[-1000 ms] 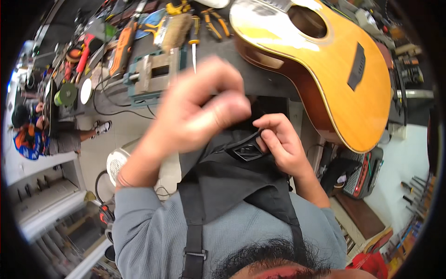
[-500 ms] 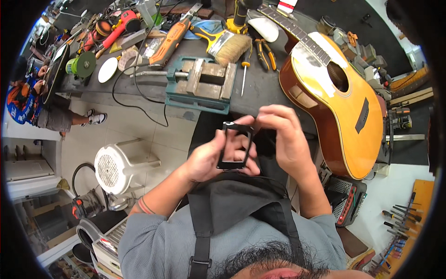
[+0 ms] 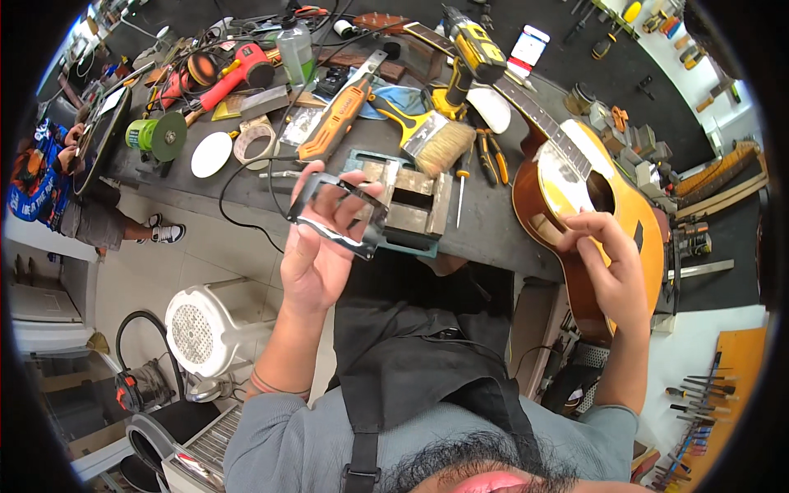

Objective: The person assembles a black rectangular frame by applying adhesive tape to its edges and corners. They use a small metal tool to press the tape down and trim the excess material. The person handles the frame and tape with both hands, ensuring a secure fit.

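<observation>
My left hand point(image 3: 316, 271) is raised in front of the green bench vise point(image 3: 403, 197). Its thumb and fingers grip a small, glossy black rectangular frame point(image 3: 334, 238), whose open middle lets my fingers show through. My right hand point(image 3: 608, 267) is lifted before the acoustic guitar point(image 3: 629, 238), with thumb and index finger drawn together. Whatever lies between those fingertips, if anything, is too small to make out. The guitar rests on the bench's right side, with a natural-coloured top and a reddish-brown side. I cannot tell whether my right hand touches it.
Around the vise on the dark bench point(image 3: 493, 238) lie a wide paintbrush point(image 3: 440, 146), a screwdriver point(image 3: 462, 177), pliers point(image 3: 491, 156), an orange-grey power tool point(image 3: 337, 119) and a yellow drill point(image 3: 468, 62). A white stool point(image 3: 197, 329) stands lower left. Another person point(image 3: 62, 181) works at far left.
My hands have moved apart. The left has carried the black frame up and left toward the vise; the right has shifted right, in front of the guitar. The head view has shifted too.
</observation>
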### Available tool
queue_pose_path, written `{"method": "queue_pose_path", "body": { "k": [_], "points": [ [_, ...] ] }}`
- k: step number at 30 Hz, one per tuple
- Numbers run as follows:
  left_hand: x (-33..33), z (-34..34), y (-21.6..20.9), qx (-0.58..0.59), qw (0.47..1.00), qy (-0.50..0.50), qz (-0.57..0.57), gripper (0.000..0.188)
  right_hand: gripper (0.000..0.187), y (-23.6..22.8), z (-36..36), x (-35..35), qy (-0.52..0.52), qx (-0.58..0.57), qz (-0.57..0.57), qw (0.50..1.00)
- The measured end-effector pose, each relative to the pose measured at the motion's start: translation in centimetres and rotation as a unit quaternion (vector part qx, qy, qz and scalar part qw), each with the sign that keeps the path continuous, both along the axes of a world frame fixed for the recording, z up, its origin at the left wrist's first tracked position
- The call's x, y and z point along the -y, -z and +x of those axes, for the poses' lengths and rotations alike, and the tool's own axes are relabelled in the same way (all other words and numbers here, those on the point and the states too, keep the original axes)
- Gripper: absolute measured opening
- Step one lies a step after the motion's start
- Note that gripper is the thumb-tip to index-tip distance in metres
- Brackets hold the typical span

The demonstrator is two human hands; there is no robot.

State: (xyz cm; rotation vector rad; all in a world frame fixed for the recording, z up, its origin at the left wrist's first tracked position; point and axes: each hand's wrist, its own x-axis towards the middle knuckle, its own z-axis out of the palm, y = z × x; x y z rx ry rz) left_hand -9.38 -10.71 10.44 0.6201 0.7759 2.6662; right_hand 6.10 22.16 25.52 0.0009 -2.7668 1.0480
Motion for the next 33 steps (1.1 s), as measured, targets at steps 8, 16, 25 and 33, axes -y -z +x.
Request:
{"method": "queue_pose_path", "body": {
  "k": [8,16,25,33],
  "points": [
    [0.9,-0.6,0.1,0.011,0.992,-0.116,0.041,0.077,0.016,2.9,-22.8,7.4,-0.200,-0.135,0.258,0.936],
    [5.3,6.2,-0.5,-0.012,0.973,-0.196,-0.118,0.085,0.053,11.8,-44.9,15.8,-0.015,0.009,0.366,0.931],
    [9.1,8.8,1.4,0.033,0.950,-0.228,-0.212,0.089,0.035,14.0,-47.7,17.4,-0.017,0.082,0.269,0.959],
    [8.4,8.0,2.3,0.066,0.959,-0.184,-0.205,0.094,0.063,14.1,-47.0,15.4,0.094,0.010,-0.015,0.995]
  ]
}}
